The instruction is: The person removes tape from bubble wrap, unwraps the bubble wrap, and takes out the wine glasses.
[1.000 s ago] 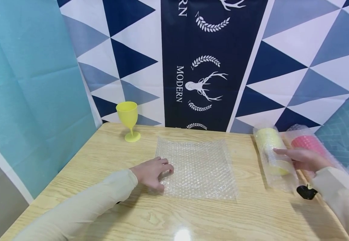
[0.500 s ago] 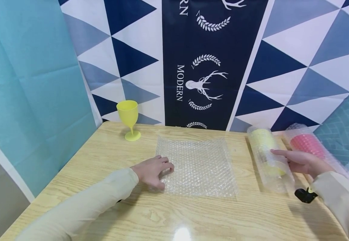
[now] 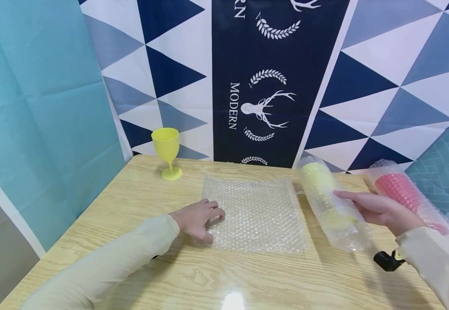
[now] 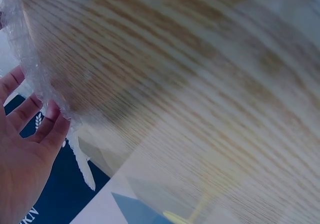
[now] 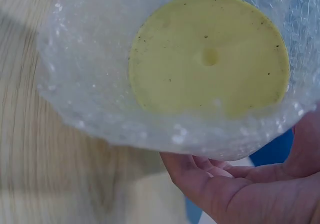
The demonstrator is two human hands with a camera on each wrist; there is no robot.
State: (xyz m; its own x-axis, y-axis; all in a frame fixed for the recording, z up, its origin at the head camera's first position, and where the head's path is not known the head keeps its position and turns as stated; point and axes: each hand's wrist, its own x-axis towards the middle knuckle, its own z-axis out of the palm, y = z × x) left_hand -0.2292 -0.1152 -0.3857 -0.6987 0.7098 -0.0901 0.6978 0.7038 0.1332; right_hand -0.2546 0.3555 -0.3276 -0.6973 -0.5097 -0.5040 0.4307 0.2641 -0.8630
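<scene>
A sheet of bubble wrap (image 3: 256,215) lies flat on the wooden table. My left hand (image 3: 198,220) rests at its left edge, fingers loosely bent and fingertips on the wrap; the left wrist view shows the fingertips along the crinkled edge (image 4: 31,68). My right hand (image 3: 387,211) grips a yellow goblet (image 3: 321,183) rolled in bubble wrap, thumb on top and fingers beneath. The roll is tilted, its shadow on the table beside it. Through the wrap, the right wrist view shows the goblet's round base (image 5: 210,58).
A bare yellow goblet (image 3: 166,148) stands upright at the back left of the table (image 3: 193,280). At the right edge lies a pink item in bubble wrap (image 3: 399,189), partly behind the right hand. A patterned cloth (image 3: 185,56) hangs behind the table.
My right hand has moved left with the wrapped goblet, away from the pink wrapped item and toward the flat sheet. The left hand has stayed in place on the bubble wrap.
</scene>
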